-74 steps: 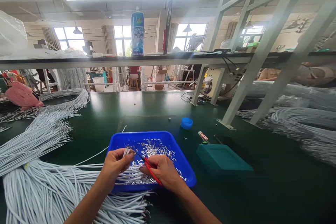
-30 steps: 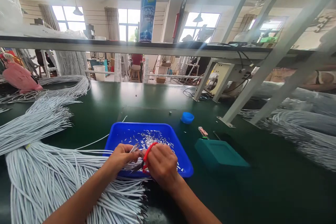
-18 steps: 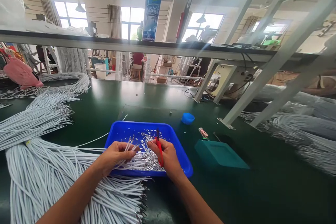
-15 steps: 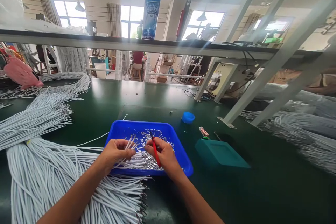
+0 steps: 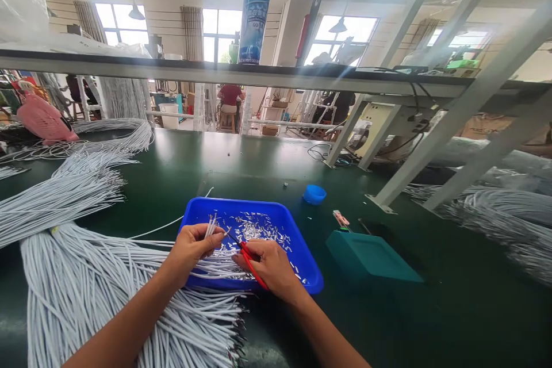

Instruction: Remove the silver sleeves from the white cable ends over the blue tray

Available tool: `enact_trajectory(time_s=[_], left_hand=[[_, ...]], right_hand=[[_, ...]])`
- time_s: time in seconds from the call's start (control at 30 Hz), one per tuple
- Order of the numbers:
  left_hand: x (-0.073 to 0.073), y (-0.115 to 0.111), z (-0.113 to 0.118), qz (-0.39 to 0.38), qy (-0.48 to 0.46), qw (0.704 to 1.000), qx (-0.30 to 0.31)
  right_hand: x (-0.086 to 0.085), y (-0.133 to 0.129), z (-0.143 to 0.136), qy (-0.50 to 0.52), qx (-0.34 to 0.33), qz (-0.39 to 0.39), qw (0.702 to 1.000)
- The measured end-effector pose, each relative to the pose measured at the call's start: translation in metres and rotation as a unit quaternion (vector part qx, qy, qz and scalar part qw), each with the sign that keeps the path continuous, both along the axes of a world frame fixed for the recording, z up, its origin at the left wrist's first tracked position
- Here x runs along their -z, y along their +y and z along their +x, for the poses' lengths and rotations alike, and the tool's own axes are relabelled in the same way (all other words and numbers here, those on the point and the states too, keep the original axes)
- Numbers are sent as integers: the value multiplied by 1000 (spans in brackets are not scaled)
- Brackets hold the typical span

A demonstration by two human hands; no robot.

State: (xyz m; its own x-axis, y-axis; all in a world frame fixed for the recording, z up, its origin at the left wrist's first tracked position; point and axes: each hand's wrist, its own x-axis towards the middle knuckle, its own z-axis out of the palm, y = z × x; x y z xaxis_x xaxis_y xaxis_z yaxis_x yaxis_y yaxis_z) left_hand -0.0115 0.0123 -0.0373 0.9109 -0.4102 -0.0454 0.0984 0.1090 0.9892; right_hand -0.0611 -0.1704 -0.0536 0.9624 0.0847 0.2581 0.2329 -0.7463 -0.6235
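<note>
Several white cables [image 5: 211, 227] are pinched between the thumb and fingers of my left hand [image 5: 196, 244], over the blue tray [image 5: 304, 247], their ends pointing up. My right hand [image 5: 269, 267] is closed around red-handled scissors [image 5: 254, 267]. The dark blades point up and left, and their tip is at a cable end beside my left fingertips; whether they touch it I cannot tell. Small silvery pieces [image 5: 259, 227] lie scattered in the tray under both hands. More white cables [image 5: 219, 264] reach over the tray's left side.
A thick bundle of white cables [image 5: 95, 287] covers the left front of the green table [image 5: 194, 152]. To the right are a blue cap [image 5: 314, 194] and a teal box [image 5: 373, 256]. A spray can [image 5: 255, 17] stands on the shelf. A person [image 5: 228, 100] sits far behind.
My right hand has moved down slightly, and the scissors have swung from nearly upright to pointing at my left fingertips. The view has shifted slightly.
</note>
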Motion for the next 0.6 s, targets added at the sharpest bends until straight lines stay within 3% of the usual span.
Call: enact_trajectory(time_s=[0.33,0.6], left_hand=[[1,-2,-3,108,-132,984,-44],[5,1,3,33,-14,998,53]], right_hand=[[3,1,1,12,-9,30,999],[5,5,2,6,-22,56,998]])
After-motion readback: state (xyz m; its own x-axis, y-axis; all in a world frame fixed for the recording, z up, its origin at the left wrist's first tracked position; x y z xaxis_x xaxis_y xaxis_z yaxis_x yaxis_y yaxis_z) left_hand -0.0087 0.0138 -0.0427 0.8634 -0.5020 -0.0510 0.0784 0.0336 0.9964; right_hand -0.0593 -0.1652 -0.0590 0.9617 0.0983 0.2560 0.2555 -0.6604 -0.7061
